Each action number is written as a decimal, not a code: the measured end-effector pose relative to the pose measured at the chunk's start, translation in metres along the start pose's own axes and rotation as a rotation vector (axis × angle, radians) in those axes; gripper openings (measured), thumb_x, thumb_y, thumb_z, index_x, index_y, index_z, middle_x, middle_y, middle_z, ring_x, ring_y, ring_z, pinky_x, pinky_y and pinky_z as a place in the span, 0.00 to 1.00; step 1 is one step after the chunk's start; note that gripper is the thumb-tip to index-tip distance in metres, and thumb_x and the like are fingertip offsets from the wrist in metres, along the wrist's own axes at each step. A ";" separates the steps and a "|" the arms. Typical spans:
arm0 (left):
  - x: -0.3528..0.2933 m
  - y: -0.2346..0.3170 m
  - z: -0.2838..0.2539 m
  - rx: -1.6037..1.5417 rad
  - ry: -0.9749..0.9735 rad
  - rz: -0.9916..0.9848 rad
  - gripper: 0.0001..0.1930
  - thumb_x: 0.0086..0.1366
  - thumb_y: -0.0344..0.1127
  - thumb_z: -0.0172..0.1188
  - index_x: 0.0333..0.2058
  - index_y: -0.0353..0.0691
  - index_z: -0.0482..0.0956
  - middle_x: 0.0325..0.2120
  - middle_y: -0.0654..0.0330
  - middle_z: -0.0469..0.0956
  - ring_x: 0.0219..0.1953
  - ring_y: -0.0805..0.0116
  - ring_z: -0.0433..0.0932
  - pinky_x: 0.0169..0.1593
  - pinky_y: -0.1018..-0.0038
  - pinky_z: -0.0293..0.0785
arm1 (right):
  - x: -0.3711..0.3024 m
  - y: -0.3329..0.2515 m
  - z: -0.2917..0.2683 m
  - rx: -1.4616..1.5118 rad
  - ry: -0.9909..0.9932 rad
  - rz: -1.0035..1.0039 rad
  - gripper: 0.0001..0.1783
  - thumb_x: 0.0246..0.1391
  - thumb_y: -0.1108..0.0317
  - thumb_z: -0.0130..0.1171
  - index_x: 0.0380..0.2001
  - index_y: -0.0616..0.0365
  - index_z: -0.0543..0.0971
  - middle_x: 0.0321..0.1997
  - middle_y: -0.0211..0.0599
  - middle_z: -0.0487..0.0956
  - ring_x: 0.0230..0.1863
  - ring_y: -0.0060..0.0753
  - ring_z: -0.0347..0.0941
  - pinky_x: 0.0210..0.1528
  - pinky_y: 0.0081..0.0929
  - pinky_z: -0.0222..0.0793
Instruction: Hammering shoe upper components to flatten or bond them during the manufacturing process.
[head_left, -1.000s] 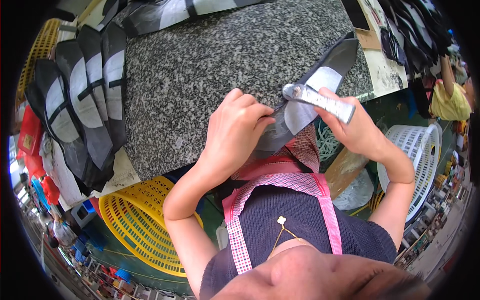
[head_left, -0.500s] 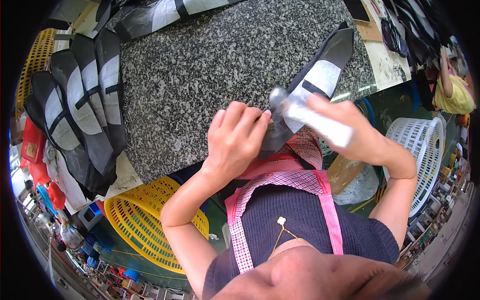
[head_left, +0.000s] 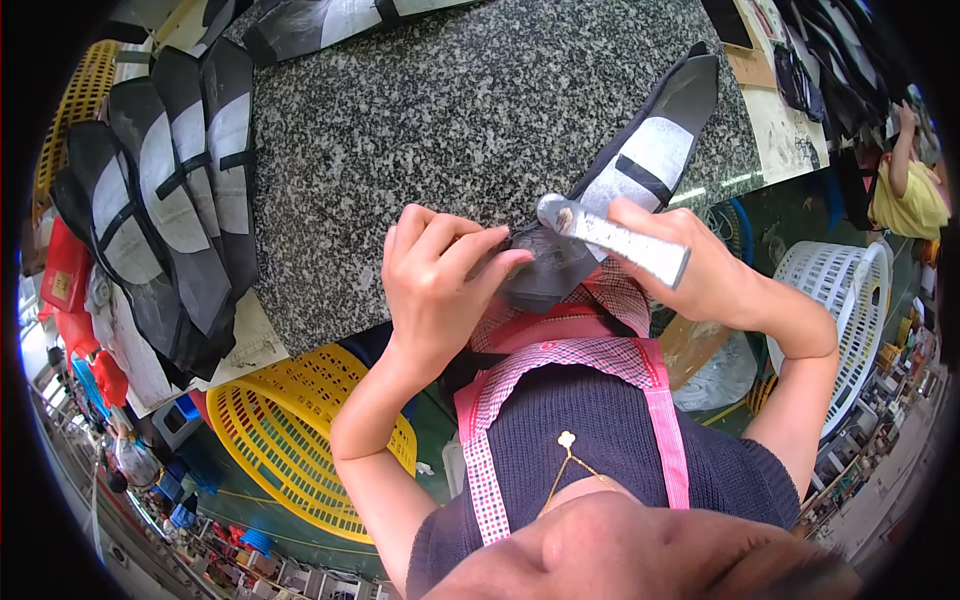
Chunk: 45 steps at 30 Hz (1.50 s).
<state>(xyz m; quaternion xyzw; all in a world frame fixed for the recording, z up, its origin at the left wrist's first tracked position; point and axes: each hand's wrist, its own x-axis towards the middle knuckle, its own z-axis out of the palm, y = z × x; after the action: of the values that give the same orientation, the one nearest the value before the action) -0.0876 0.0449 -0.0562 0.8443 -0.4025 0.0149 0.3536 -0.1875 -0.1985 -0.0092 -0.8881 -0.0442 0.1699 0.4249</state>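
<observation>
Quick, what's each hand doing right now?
Left hand: closed, seemingly pinching the edge of the dark piece between thumb and finger.
Right hand: closed, holding the hammer by its handle.

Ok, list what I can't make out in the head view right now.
All in the head view:
What, if anything, the left hand pinches: its own fingers cover it.
The right hand's fingers under the hammer: its handle hides them.
Far gray-and-white piece: cut by the upper edge.
Part of the yellow basket: behind the left forearm.
</observation>
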 end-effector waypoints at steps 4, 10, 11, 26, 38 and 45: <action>-0.012 0.004 0.009 -0.057 0.036 -0.102 0.09 0.47 0.37 0.76 0.28 0.46 0.87 0.25 0.70 0.79 0.31 0.66 0.73 0.37 0.69 0.65 | 0.001 0.000 -0.002 -0.007 0.058 -0.039 0.14 0.56 0.69 0.60 0.42 0.61 0.69 0.27 0.55 0.77 0.32 0.63 0.76 0.30 0.50 0.71; -0.014 0.013 0.006 0.050 0.071 -0.052 0.08 0.49 0.34 0.75 0.29 0.46 0.86 0.25 0.70 0.80 0.30 0.69 0.72 0.35 0.70 0.63 | -0.002 -0.017 -0.011 0.045 0.098 -0.164 0.16 0.54 0.69 0.62 0.42 0.61 0.69 0.27 0.54 0.77 0.31 0.61 0.77 0.30 0.46 0.73; -0.013 0.014 0.005 0.077 0.067 -0.028 0.08 0.50 0.33 0.74 0.30 0.46 0.87 0.25 0.69 0.81 0.30 0.68 0.72 0.35 0.71 0.63 | -0.002 -0.010 -0.004 -0.026 0.004 -0.121 0.16 0.54 0.69 0.61 0.42 0.61 0.68 0.27 0.53 0.77 0.31 0.61 0.77 0.30 0.46 0.73; -0.018 0.027 0.006 0.437 -0.056 0.284 0.07 0.55 0.28 0.63 0.33 0.31 0.80 0.25 0.61 0.72 0.33 0.65 0.72 0.32 0.72 0.66 | 0.016 -0.013 -0.004 -0.046 0.055 -0.203 0.10 0.63 0.66 0.55 0.40 0.61 0.70 0.24 0.51 0.78 0.29 0.58 0.78 0.29 0.49 0.71; -0.029 0.039 0.023 0.149 -0.015 0.391 0.17 0.54 0.31 0.61 0.42 0.30 0.82 0.39 0.54 0.79 0.43 0.60 0.80 0.49 0.69 0.77 | 0.023 -0.007 -0.002 -0.143 -0.115 -0.145 0.12 0.58 0.68 0.57 0.41 0.61 0.68 0.24 0.52 0.77 0.31 0.58 0.78 0.30 0.49 0.71; -0.035 0.045 0.050 0.468 -0.028 0.438 0.20 0.59 0.38 0.55 0.47 0.35 0.79 0.43 0.57 0.78 0.47 0.60 0.78 0.54 0.68 0.76 | 0.021 -0.020 -0.006 -0.010 -0.055 -0.207 0.13 0.55 0.68 0.59 0.38 0.61 0.68 0.27 0.52 0.77 0.33 0.60 0.77 0.33 0.49 0.73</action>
<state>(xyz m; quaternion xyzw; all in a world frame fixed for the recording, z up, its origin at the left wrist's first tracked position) -0.1551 0.0183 -0.0781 0.7960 -0.5652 0.1714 0.1326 -0.1648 -0.1859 0.0042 -0.8759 -0.1485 0.1492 0.4342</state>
